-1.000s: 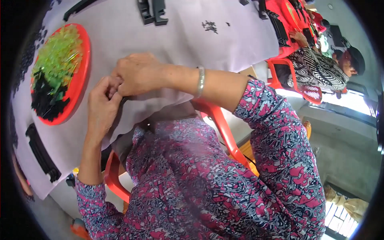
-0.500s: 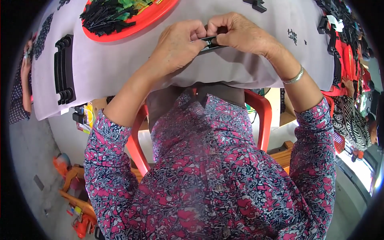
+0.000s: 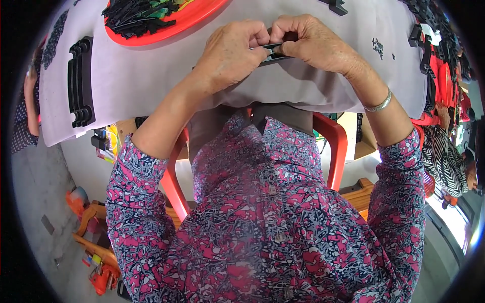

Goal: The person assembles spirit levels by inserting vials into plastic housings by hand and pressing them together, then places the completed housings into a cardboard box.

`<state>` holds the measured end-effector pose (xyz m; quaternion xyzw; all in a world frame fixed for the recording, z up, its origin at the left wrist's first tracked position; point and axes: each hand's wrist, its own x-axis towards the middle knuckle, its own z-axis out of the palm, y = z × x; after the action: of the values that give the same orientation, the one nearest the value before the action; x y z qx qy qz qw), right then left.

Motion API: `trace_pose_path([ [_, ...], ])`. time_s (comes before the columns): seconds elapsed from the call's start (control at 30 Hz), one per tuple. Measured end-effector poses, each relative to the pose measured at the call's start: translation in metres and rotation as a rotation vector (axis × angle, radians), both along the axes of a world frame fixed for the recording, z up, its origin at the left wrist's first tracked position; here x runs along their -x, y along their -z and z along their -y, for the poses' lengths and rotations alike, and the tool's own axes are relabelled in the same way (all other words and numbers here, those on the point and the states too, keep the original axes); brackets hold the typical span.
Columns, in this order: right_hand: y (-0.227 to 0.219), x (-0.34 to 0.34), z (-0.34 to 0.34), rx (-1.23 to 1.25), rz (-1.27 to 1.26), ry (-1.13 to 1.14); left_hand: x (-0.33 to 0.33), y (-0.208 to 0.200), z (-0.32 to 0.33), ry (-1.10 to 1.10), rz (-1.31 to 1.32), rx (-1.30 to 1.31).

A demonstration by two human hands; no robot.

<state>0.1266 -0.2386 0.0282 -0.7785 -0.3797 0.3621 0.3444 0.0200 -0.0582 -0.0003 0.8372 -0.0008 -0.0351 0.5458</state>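
Both my hands are closed on a long, narrow black plastic piece (image 3: 277, 59) above the front part of the cloth-covered table. My left hand (image 3: 233, 53) grips its left part, thumb pressed along the near side and fingers curled. Close beside it, my right hand (image 3: 318, 46) pinches the right part, with the thumb at a pale, shiny spot in the middle of the piece. Fingers hide most of the piece, so its full shape and anything small between the fingertips cannot be made out.
A red plate (image 3: 194, 19) with black strips (image 3: 135, 21) and some green and yellow ones lies far left. Long black handle-like parts (image 3: 80, 83) are stacked at left. Small dark bits (image 3: 378, 48) lie at right. Co-workers sit at both sides, one in a zebra-patterned garment (image 3: 439, 161).
Both hands have shifted slightly right in the picture together with the black piece, and the whole view has moved a little. The grip looks much the same.
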Motion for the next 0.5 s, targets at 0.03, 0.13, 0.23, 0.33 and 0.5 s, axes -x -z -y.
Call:
trace_pose_path([
  [0.03,0.0006,0.0003,0.0002,0.0,-0.01,0.011,0.0001,0.0002,0.0005,0.0,-0.001,0.001],
  [0.13,0.0004,0.0003,0.0003,-0.005,0.0,0.005,0.001,-0.0016,0.0019,-0.005,0.014,0.005],
  [0.23,0.0025,0.002,-0.0004,-0.043,-0.065,0.043,0.0017,-0.0033,0.0022,-0.015,-0.002,-0.005],
  [0.33,-0.0001,0.0044,-0.0022,-0.004,-0.047,0.057,0.0019,-0.0026,0.0018,0.0,-0.015,0.005],
  [0.5,0.0005,0.0068,-0.0053,-0.017,-0.099,0.068,0.002,-0.0029,0.0013,0.008,-0.074,-0.016],
])
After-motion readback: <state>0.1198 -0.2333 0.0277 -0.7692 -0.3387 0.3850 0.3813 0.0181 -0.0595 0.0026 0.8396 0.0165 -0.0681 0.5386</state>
